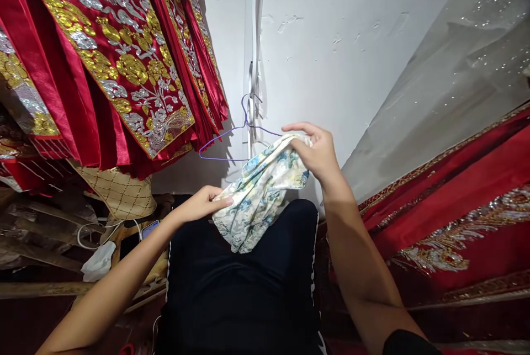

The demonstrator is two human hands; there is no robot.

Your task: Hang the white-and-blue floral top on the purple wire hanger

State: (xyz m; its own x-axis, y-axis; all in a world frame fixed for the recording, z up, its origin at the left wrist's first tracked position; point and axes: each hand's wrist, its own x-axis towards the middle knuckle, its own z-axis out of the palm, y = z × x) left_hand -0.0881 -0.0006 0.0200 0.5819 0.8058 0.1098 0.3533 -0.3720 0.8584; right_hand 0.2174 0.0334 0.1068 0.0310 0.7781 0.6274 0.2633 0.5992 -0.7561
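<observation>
A floral cloth garment, cream with blue and yellow print, is bunched between my hands above my lap. My left hand pinches its lower left edge, the thumb lying on top. At the upper right, my right hand grips the garment's top edge, with the thumb in front and the forefinger stretched out beyond it. A thin purple wire hanger hangs just behind the garment. Its left half is bare, while its right end is hidden behind or inside the cloth; I cannot tell which.
A white upright stand is behind the hanger, against a white wall. Red embroidered garments hang on the left. Sheer fabric and red beaded cloth are on the right. A phone and white cable lie at lower left.
</observation>
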